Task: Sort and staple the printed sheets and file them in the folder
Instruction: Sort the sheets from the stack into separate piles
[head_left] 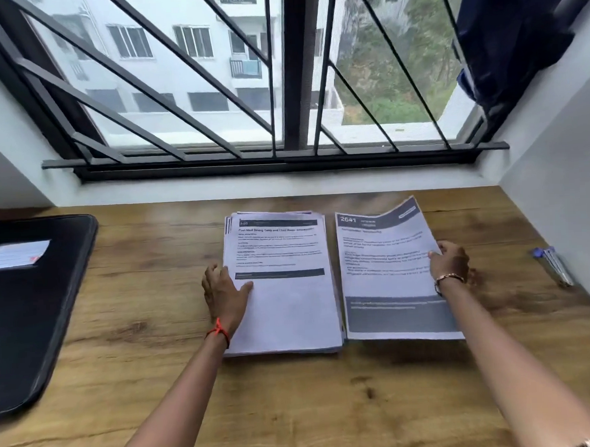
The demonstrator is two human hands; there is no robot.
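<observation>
Two piles so far, so the sorting looks like it's only just getting going. On the wooden desk there's a thick stack of printed sheets in the middle, and just beside it on the right a single sheet headed "2641", far right corner curling up off the desk. Left hand lies flat on the stack's left edge, fingers spread loosely, thumb pressing on the top page. Right hand has its fingers pinched on the right edge of that single sheet, so I'd guess it's mid-placement or about to be shifted. Black folder sits shut well off to the left with a small label on its cover, nothing filed in it as far as I can see. Over by the right wall is a small blue-tipped thing, maybe a stapler or pens, too blurry to call. Nothing looks stapled, so stapling and filing are all still to do.
</observation>
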